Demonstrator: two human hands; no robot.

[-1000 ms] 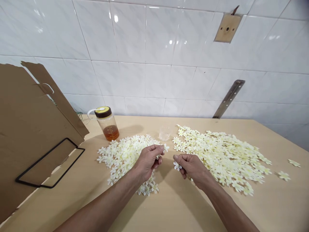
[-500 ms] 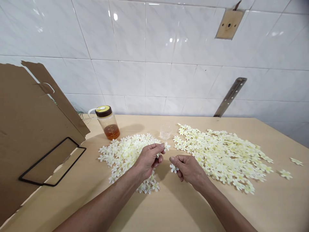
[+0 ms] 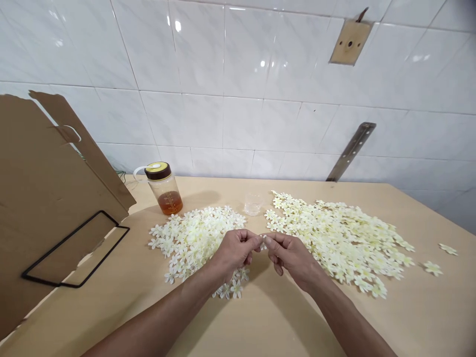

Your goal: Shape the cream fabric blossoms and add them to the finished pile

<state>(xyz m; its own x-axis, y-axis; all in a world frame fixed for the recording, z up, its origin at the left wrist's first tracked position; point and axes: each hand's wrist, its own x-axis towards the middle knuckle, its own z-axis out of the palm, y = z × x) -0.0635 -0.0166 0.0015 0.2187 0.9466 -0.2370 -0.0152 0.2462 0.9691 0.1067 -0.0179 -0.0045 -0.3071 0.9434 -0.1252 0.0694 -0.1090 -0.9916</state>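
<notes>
My left hand [image 3: 240,250] and my right hand [image 3: 292,255] meet at the fingertips over the table. Between them they pinch a small white artificial flower [image 3: 264,242], mostly covered by the thumbs and fingers. Whether one flower or two are in the pinch, I cannot tell. A pile of white artificial flowers [image 3: 193,238] lies beside and under my left hand and forearm. To the right of my right hand spreads a wider heap of pale yellow artificial flowers [image 3: 345,243].
Behind my hands stands a small clear cup [image 3: 253,204]. A bottle [image 3: 165,191] of amber liquid is farther left. Cardboard [image 3: 48,208] with a black wire frame [image 3: 80,285] rises at the left. Two loose flowers, one of them this flower [image 3: 433,268], lie far right. Behind is a tiled wall [image 3: 238,64].
My hands have come together from a small gap, each having pinched a white flower. The left hand has moved down and right, the right hand slightly up. The view has shifted a little.
</notes>
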